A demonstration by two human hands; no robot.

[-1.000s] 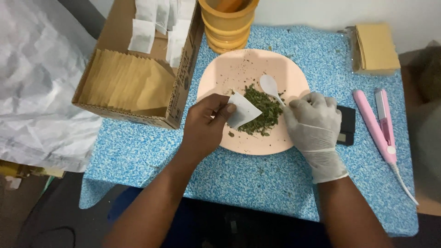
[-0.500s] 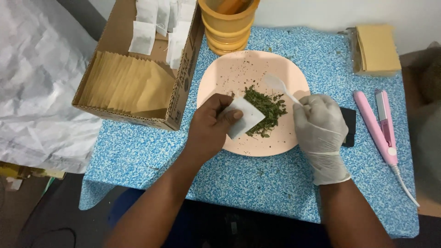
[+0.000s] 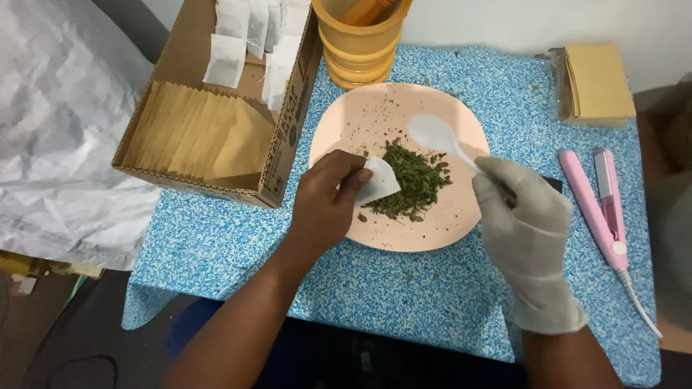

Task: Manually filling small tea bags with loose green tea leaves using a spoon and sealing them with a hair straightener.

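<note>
A pale pink plate (image 3: 375, 115) sits on the blue speckled table and carries a heap of dried green leaves (image 3: 414, 181). My bare left hand (image 3: 324, 205) pinches a small white paper sachet (image 3: 378, 181) at the heap's left edge. My right hand (image 3: 522, 220), in a white glove, grips the handle of a white plastic spoon (image 3: 436, 135). The spoon's bowl hovers over the plate just beyond the leaves.
A cardboard box (image 3: 209, 137) at the left holds brown envelopes and white sachets. Stacked orange tubs (image 3: 357, 43) stand behind the plate. A pink hair straightener (image 3: 598, 205) lies at the right, a stack of tan envelopes (image 3: 595, 79) behind it. White sheeting (image 3: 58, 122) is at far left.
The spoon has lifted away from the leaf heap and swung back over the plate. My left hand with the sachet has shifted slightly left.
</note>
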